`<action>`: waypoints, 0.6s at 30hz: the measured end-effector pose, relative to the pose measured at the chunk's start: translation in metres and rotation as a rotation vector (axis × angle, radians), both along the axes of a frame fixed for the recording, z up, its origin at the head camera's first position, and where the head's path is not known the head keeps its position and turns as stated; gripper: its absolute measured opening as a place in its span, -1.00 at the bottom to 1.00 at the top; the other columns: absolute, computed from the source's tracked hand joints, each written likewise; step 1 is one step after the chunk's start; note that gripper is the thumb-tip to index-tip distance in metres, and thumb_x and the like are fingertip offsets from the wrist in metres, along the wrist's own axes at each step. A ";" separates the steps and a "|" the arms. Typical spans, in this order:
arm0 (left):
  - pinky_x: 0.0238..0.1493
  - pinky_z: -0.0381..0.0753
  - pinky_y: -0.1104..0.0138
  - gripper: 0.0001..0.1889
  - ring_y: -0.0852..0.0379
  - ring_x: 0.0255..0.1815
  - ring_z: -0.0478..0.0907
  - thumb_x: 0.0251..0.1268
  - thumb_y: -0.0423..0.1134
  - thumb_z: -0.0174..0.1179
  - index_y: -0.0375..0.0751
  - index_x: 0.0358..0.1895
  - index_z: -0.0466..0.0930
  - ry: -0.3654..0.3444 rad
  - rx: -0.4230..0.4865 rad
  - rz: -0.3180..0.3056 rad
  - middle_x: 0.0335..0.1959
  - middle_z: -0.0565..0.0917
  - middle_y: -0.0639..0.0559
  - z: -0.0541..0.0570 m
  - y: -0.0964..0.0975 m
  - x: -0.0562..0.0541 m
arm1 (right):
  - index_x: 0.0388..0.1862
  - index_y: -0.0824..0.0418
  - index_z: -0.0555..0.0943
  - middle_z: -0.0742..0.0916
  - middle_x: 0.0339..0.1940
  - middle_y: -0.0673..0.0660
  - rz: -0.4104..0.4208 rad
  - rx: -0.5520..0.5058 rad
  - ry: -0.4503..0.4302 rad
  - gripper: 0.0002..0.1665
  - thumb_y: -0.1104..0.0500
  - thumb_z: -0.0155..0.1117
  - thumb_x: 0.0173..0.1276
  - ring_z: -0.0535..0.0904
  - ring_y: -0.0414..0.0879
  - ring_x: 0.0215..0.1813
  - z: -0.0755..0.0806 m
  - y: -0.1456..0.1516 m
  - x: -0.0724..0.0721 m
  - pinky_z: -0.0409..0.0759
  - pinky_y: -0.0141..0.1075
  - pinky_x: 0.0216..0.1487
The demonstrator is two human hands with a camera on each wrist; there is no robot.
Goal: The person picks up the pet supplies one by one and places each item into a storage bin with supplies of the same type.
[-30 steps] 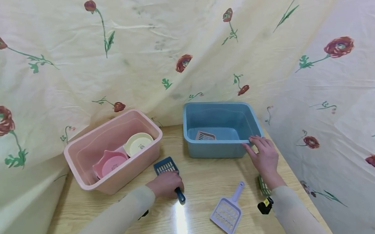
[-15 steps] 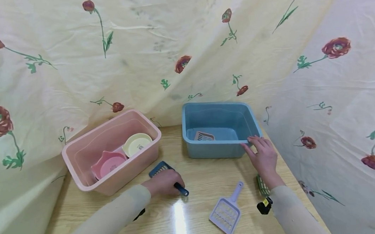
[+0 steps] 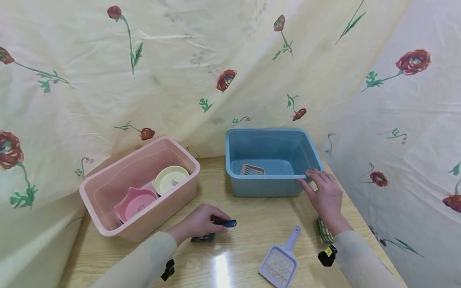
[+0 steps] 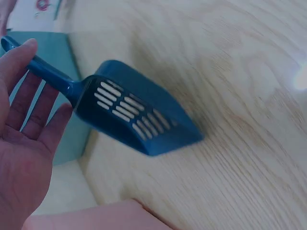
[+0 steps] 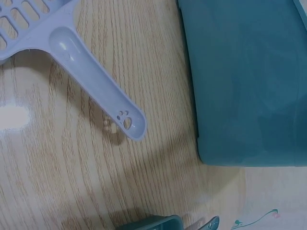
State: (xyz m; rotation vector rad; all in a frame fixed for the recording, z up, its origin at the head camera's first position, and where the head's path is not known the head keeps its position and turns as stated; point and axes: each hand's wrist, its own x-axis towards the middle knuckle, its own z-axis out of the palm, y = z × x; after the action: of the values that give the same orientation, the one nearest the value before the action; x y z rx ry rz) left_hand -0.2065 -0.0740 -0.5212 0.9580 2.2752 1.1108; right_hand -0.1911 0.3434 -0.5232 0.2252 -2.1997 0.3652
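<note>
- Blue scoop [image 4: 129, 110] is grasped at its handle by the left hand [image 3: 199, 221], the thumb being laid along one side and the fingers set against the other
- Blue scoop is held in front of the blue bin [image 3: 262, 187] and to its left; its slotted pan is pointed away from the bin, and whether the table [image 3: 190, 281] is touched by it cannot be told
- The rim of the blue bin is gripped near its front right corner by the right hand [image 3: 324, 191], with the fingers hooked over the edge and the thumb pressed to the outer front wall
- Inside the blue bin, a pale scoop [image 3: 252, 170] is seen lying on the floor, toward the left and close to the front wall
- In front of the blue bin, well apart from it, the lilac scoop [image 3: 277, 265] is laid flat, its handle being turned toward the bin
- In front of the blue bin's right end, the green scoop [image 3: 324, 230] is partly covered by the right forearm
- To the left of the blue bin, with a gap between, the pink bin [image 3: 175, 203] is set at a slant
- In the pink bin, a pink bowl [image 3: 139, 203] is placed on the side farther from the blue bin, and a cream bowl [image 3: 171, 179] on the nearer side
- Behind the blue bin, a flowered cloth [image 3: 179, 55] is hung
</note>
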 end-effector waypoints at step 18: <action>0.10 0.76 0.27 -0.71 0.03 0.04 0.76 0.34 -0.25 0.51 -0.15 0.09 0.85 0.031 0.279 0.017 0.05 0.83 -0.01 0.085 0.005 0.011 | -0.10 0.32 0.80 0.86 -0.11 0.31 0.007 0.017 0.010 -0.12 -0.47 0.05 0.56 0.74 0.36 -0.04 0.002 0.001 0.004 0.74 0.25 -0.06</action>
State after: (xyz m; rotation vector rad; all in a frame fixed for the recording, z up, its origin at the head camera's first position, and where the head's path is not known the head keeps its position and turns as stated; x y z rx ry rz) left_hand -0.1954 -0.0687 -0.4363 1.0668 2.1935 1.4579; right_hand -0.1876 0.3442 -0.5214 0.2437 -2.1932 0.3487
